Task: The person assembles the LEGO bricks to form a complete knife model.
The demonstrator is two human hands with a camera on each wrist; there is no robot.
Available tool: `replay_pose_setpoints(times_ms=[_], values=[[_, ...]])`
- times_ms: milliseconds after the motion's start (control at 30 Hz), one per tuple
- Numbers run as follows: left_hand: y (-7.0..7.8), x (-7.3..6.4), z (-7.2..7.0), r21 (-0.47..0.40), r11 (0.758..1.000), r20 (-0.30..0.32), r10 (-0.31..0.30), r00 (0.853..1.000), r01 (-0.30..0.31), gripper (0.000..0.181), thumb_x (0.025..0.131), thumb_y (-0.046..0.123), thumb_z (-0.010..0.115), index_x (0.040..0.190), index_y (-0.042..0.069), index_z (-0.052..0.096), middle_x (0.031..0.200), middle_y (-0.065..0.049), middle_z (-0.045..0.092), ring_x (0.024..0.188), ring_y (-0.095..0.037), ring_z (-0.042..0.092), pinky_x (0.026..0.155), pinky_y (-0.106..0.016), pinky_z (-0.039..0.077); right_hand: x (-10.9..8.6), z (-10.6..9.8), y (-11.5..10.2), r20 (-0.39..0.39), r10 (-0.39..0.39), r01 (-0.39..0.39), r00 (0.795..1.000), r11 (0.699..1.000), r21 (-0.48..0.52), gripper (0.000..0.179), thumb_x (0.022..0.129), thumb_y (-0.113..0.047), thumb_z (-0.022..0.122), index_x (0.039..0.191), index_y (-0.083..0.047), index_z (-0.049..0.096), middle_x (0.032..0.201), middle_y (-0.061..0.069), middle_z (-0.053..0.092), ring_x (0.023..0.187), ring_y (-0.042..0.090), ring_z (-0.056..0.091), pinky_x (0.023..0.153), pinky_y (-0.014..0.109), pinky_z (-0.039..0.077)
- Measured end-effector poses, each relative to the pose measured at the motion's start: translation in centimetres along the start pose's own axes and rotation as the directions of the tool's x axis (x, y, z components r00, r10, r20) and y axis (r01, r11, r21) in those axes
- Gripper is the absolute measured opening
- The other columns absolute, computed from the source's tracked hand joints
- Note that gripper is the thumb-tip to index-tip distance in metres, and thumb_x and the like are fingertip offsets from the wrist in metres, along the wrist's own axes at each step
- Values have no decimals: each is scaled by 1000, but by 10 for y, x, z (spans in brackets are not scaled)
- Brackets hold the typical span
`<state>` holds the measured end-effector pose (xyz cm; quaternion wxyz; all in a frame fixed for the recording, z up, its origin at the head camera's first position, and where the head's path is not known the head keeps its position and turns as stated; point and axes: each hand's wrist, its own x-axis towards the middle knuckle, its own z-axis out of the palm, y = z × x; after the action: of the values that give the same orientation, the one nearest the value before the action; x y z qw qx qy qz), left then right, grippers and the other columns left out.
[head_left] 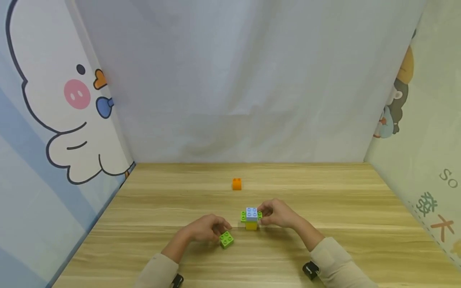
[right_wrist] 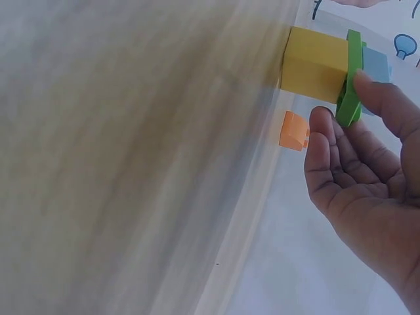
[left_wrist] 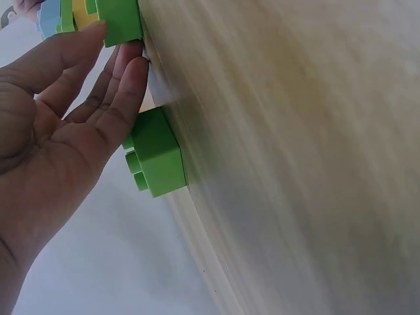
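A stack of toy building bricks (head_left: 251, 226) stands on the table, yellow below, a green plate (right_wrist: 353, 79) across it and a light blue brick (head_left: 251, 213) on top. My right hand (head_left: 279, 214) pinches the right end of the green plate between thumb and fingers. To the left, my left hand (head_left: 207, 228) is beside a green brick (head_left: 226, 240), its fingers loosely bent and its thumb tip at the brick's edge. A second green brick (left_wrist: 157, 154) shows beyond the fingers in the left wrist view; in the head view the left hand hides it.
An orange brick (head_left: 236, 184) sits farther back on the wooden table (head_left: 173, 200). A pale grey curtain (head_left: 234, 88) hangs behind the table's far edge. Printed cartoon panels flank it on both sides.
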<state>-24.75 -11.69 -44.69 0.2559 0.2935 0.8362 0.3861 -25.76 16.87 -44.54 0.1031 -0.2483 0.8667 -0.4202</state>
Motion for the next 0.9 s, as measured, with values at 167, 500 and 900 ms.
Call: replay_pose_setpoints(times_ms=[167, 500, 900], values=[[0, 0, -1, 23, 1000, 5, -5, 1000, 5, 45, 68, -15, 63, 109, 3, 65, 92, 0, 61, 84, -18, 56, 73, -29, 48, 1, 0, -1, -2, 7, -7, 1000, 1000, 5, 33, 75, -7, 76, 103, 6, 64, 91, 7, 66, 81, 19, 60, 72, 33, 51], [4, 2, 1, 85, 996, -45, 9, 999, -5, 35, 66, -9, 75, 97, 7, 68, 82, 1, 58, 78, -17, 54, 69, -30, 47, 1, -1, -4, 5, 6, -6, 1000, 1000, -6, 32, 75, -7, 76, 103, 5, 64, 91, 7, 66, 81, 18, 60, 72, 32, 51], [8, 2, 0, 71, 996, -45, 49, 998, -46, 30, 69, -3, 78, 93, 7, 65, 85, 3, 61, 81, -18, 59, 73, -28, 47, -1, -2, -4, 5, 14, -14, 1000, 1000, -3, 32, 75, -6, 77, 102, 5, 64, 91, 7, 66, 80, 18, 60, 71, 31, 51]])
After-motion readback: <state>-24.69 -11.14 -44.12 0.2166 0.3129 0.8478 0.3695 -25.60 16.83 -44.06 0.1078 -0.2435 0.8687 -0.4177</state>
